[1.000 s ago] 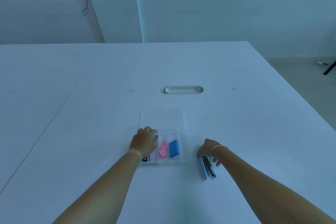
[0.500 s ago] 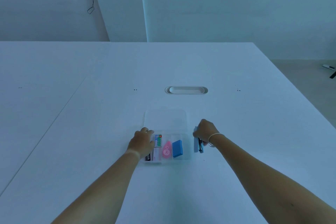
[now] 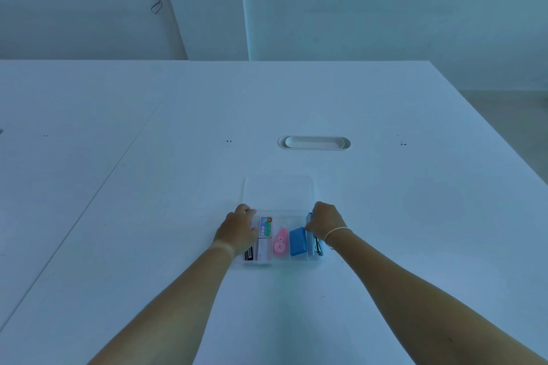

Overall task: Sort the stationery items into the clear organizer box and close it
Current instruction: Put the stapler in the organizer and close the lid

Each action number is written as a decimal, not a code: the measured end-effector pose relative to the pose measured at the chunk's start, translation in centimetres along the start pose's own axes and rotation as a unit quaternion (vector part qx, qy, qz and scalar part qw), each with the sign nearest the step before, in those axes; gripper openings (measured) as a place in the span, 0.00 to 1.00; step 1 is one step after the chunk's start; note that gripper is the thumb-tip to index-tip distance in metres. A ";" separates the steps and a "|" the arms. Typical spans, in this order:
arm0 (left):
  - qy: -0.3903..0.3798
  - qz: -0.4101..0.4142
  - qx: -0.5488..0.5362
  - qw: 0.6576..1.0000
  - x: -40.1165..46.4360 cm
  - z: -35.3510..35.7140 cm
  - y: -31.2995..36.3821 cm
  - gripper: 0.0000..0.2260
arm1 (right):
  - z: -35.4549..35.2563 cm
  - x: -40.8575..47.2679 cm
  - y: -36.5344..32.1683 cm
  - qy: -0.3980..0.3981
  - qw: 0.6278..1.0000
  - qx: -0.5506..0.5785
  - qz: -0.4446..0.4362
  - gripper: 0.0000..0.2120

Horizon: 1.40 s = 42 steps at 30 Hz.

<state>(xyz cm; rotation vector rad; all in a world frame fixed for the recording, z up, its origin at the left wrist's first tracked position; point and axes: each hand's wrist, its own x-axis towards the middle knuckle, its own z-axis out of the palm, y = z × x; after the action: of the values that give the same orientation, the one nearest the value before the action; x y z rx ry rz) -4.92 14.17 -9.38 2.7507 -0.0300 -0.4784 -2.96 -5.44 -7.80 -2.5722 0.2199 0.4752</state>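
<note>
Your right hand grips the stapler in the box; your left hand rests flat, fingers spread, on its edge.

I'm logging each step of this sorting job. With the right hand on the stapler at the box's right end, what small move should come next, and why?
Probably let go: the right hand holds the light blue stapler in the rightmost slot of the clear organizer box, beside the blue eraser. It looks seated, and the left hand steadies the box. The lid lies open behind, ready to close afterwards.
</note>
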 end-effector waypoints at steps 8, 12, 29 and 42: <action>0.003 0.003 -0.012 1.000 -0.1 -0.1 0.0 0.22 | 1.0 0.8 1.8 0.020 0.998 -0.058 0.004 0.11; 0.010 -0.005 -0.051 0.999 -0.1 -0.2 0.0 0.21 | 1.1 0.5 2.4 0.048 0.998 0.001 -0.028 0.04; -0.025 -0.244 -0.641 0.727 1.9 -3.0 1.5 0.23 | -0.8 2.5 2.3 -0.071 0.843 0.516 0.135 0.12; -0.087 -0.115 -0.526 0.838 0.3 -2.0 0.6 0.23 | 0.0 1.2 5.5 -0.115 0.878 0.464 0.029 0.27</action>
<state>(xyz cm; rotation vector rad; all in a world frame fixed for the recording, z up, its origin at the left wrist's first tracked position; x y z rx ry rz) -3.91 14.23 -7.53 1.6189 0.4040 -0.5739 -3.16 -10.21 -10.72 -1.5568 0.3401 0.5245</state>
